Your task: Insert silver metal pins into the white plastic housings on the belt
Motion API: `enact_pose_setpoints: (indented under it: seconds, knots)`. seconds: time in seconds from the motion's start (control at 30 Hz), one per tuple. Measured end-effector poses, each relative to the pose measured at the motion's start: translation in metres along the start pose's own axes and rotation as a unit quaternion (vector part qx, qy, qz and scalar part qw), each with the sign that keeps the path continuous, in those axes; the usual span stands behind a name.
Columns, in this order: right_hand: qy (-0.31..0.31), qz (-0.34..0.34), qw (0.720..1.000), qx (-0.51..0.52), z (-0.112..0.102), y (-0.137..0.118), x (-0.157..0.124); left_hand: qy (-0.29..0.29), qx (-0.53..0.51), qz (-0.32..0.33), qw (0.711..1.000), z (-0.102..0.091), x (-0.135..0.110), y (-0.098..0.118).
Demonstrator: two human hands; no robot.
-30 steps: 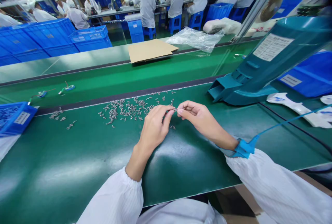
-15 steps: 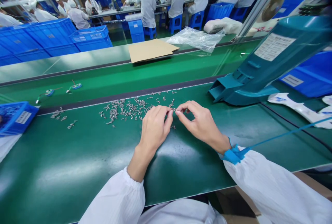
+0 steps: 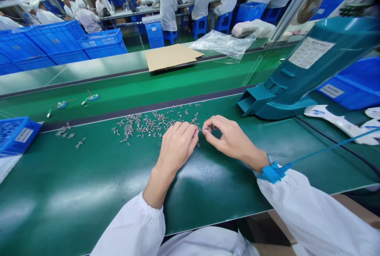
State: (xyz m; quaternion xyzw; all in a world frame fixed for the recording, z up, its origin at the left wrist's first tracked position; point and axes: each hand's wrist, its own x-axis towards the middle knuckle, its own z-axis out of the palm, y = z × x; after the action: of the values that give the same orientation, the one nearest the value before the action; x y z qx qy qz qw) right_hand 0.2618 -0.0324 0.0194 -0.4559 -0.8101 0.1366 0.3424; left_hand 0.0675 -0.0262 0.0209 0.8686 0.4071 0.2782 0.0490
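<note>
At the lower edge, two white sleeves [image 3: 133, 224] reach over a dark green table [image 3: 89, 200]; the right one ends beside a blue wrist strap [image 3: 270, 173]. Over the table, the left hand [image 3: 177, 144] is closed to a pinch, its fingers lying side by side, and the right hand [image 3: 228, 137] makes a rounded loop of thumb and forefinger. Between their fingertips they both grip one tiny metal part [image 3: 200, 129], which is mostly covered and too small for me to tell its shape. Just beyond the left hand, many similar metal pieces [image 3: 129, 128] are scattered; this hand hides some of them. At the left, a blue tray [image 3: 35, 133] is cut off by the frame, and so is a teal housing [image 3: 319, 70] at the right. Farther, cardboard [image 3: 170, 56] lies past a bright green strip [image 3: 133, 88]. Farthest, people in white [image 3: 168, 4] are small, several partly hidden.
</note>
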Motion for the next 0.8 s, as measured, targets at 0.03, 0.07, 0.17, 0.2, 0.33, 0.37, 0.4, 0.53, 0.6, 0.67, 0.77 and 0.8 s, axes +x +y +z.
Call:
enact_pose_setpoints:
  seconds: [0.03, 0.07, 0.17, 0.2, 0.33, 0.37, 0.4, 0.53, 0.6, 0.67, 0.77, 0.8]
  knots:
    - [0.004, 0.017, 1.000, 0.004, 0.001, 0.000, 0.000, 0.006, 0.002, -0.002, 1.000, 0.001, 0.000, 0.000]
    - [0.006, 0.030, 1.000, 0.008, 0.002, -0.001, 0.001, 0.012, 0.002, -0.004, 1.000, 0.001, 0.000, 0.000]
    - [0.010, 0.037, 0.999, 0.010, 0.004, -0.003, 0.001, 0.024, -0.011, -0.011, 1.000, 0.002, -0.001, 0.001]
    - [0.015, 0.030, 0.999, 0.001, 0.005, -0.003, 0.001, 0.028, -0.019, -0.015, 0.999, 0.001, -0.001, 0.001]
    - [0.053, -0.028, 0.997, -0.042, 0.009, -0.007, 0.000, 0.047, -0.069, -0.053, 0.995, 0.000, -0.001, 0.004]
    - [0.061, -0.044, 0.996, -0.044, 0.011, -0.008, 0.000, 0.052, -0.085, -0.065, 0.993, 0.000, -0.001, 0.005]
    - [0.066, -0.058, 0.995, -0.042, 0.012, -0.008, -0.001, 0.056, -0.101, -0.078, 0.990, 0.000, -0.001, 0.006]
    - [0.084, -0.061, 0.995, -0.012, 0.015, -0.009, -0.001, 0.058, -0.171, -0.120, 0.976, -0.002, 0.000, 0.007]
    - [0.085, -0.039, 0.996, 0.015, 0.015, -0.008, 0.000, 0.052, -0.209, -0.135, 0.967, -0.003, 0.000, 0.007]
    - [0.083, -0.011, 0.996, 0.043, 0.013, -0.007, 0.000, 0.034, -0.249, -0.140, 0.958, -0.005, 0.001, 0.006]
    - [0.069, 0.039, 0.992, 0.098, 0.012, -0.007, 0.001, 0.001, -0.300, -0.144, 0.943, -0.006, 0.001, 0.006]
    - [0.063, 0.055, 0.990, 0.118, 0.012, -0.007, 0.002, -0.005, -0.313, -0.151, 0.938, -0.005, 0.001, 0.006]
